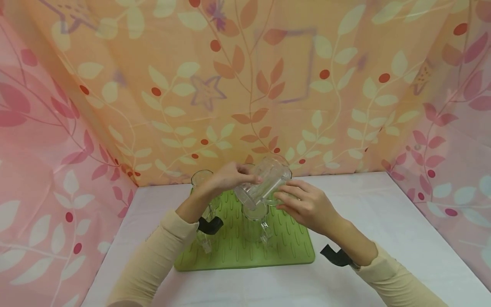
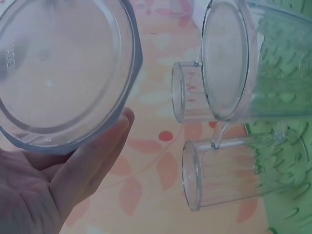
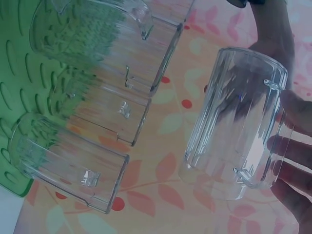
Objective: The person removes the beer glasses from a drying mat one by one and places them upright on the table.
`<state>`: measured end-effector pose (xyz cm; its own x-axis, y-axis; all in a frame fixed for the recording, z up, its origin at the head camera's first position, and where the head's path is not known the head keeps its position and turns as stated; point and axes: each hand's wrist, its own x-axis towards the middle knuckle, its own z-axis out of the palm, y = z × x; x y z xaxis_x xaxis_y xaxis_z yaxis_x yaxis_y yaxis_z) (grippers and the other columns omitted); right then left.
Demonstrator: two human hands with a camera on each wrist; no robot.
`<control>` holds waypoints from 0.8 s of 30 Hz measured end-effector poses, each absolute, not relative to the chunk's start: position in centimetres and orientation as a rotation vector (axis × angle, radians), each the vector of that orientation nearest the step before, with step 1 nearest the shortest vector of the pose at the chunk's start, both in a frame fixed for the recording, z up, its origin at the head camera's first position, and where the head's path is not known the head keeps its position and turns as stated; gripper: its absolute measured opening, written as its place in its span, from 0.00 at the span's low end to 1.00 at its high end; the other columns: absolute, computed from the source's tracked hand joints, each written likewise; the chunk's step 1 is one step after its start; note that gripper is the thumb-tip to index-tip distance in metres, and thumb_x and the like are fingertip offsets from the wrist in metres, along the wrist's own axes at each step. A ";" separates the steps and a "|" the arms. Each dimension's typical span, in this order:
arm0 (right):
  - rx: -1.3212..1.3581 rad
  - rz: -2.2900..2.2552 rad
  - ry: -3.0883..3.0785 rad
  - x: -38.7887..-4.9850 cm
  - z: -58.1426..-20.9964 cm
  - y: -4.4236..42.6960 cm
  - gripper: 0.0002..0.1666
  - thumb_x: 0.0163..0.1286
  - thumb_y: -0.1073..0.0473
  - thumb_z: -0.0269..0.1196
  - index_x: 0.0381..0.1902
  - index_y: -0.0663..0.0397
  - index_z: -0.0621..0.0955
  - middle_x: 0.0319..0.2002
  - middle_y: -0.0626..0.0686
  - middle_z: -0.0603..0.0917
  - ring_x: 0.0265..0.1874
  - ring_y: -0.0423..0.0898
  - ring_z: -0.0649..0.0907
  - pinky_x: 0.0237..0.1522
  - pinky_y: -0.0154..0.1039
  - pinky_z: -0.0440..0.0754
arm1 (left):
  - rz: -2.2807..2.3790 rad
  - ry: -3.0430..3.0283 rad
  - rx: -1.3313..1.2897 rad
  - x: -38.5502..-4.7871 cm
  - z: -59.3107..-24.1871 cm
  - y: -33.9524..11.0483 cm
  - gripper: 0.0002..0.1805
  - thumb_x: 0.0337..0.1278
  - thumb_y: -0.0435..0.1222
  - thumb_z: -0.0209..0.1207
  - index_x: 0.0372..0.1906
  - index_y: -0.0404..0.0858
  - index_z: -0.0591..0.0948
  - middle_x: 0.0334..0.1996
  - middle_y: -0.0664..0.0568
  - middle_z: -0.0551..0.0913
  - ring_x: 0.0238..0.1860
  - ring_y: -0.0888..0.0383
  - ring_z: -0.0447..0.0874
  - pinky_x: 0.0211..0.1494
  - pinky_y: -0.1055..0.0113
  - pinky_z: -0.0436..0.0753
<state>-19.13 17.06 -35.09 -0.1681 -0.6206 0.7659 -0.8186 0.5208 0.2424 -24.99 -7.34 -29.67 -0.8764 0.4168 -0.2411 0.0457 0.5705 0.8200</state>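
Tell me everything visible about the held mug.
The mug is colourless, transparent and roughly cylindrical, with a side handle; it could be glass or clear plastic. It looks empty and tilts above the green mat. The left grip holds its body; the right grip holds its handle.

I am holding a clear, see-through mug [image 1: 265, 182] just below and right of the head view's centre. It is leaning well over, its round base [image 2: 68, 68] pointing to the lower left and its mouth to the upper right, while its clear handle [image 3: 243, 177] is sitting along its lower right side.
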 end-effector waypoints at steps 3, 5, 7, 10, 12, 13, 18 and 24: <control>1.205 0.344 -1.899 -19.3 -35.1 17.2 0.19 0.73 0.47 0.58 0.40 0.56 0.86 0.37 0.54 0.89 0.41 0.52 0.86 0.45 0.46 0.86 | 1.281 2.409 0.344 -24.7 -30.1 -7.4 0.30 0.52 0.51 0.67 0.54 0.35 0.81 0.57 0.44 0.80 0.59 0.48 0.77 0.62 0.51 0.78; 1.207 0.390 -1.906 -19.4 -35.1 17.2 0.20 0.72 0.47 0.58 0.40 0.57 0.86 0.38 0.54 0.88 0.42 0.52 0.85 0.44 0.46 0.86 | 1.304 2.416 0.325 -24.5 -30.3 -7.4 0.34 0.52 0.51 0.68 0.59 0.33 0.78 0.60 0.43 0.79 0.62 0.47 0.75 0.64 0.49 0.76; 1.203 0.435 -1.909 -19.5 -35.0 17.3 0.20 0.72 0.46 0.58 0.40 0.57 0.86 0.39 0.55 0.88 0.43 0.53 0.85 0.44 0.46 0.86 | 1.339 2.406 0.304 -24.3 -30.5 -7.4 0.36 0.51 0.51 0.68 0.61 0.32 0.76 0.60 0.43 0.78 0.62 0.46 0.75 0.65 0.49 0.76; 1.191 0.491 -1.916 -19.5 -34.9 17.4 0.21 0.72 0.45 0.57 0.40 0.57 0.86 0.41 0.56 0.88 0.44 0.53 0.84 0.43 0.45 0.86 | 1.382 2.387 0.295 -24.2 -30.7 -7.5 0.36 0.52 0.50 0.68 0.61 0.32 0.76 0.58 0.43 0.80 0.59 0.47 0.77 0.63 0.50 0.78; 1.184 0.525 -1.914 -19.4 -34.8 17.4 0.21 0.72 0.46 0.56 0.40 0.56 0.86 0.42 0.56 0.88 0.45 0.53 0.84 0.44 0.43 0.85 | 1.403 2.385 0.296 -24.1 -30.9 -7.6 0.34 0.52 0.50 0.68 0.60 0.32 0.77 0.55 0.44 0.82 0.57 0.48 0.79 0.61 0.51 0.79; 1.183 0.544 -1.905 -19.5 -34.7 17.5 0.21 0.72 0.46 0.56 0.40 0.56 0.86 0.42 0.56 0.88 0.45 0.53 0.83 0.45 0.42 0.85 | 1.417 2.379 0.298 -24.1 -31.0 -7.6 0.34 0.52 0.50 0.68 0.60 0.33 0.77 0.54 0.44 0.82 0.57 0.48 0.79 0.61 0.51 0.79; 1.159 0.625 -1.846 -19.7 -34.5 17.5 0.18 0.71 0.49 0.59 0.42 0.57 0.87 0.42 0.58 0.88 0.43 0.53 0.83 0.49 0.36 0.82 | 1.467 2.393 0.279 -23.7 -31.5 -7.8 0.37 0.51 0.51 0.69 0.62 0.33 0.75 0.58 0.44 0.80 0.61 0.47 0.75 0.66 0.48 0.75; 1.095 0.684 -1.818 -19.8 -34.1 17.6 0.20 0.71 0.49 0.59 0.43 0.60 0.86 0.42 0.59 0.87 0.40 0.53 0.85 0.39 0.37 0.83 | 1.590 2.374 0.257 -23.2 -32.3 -7.9 0.40 0.50 0.48 0.70 0.66 0.34 0.71 0.64 0.44 0.75 0.66 0.46 0.72 0.69 0.48 0.72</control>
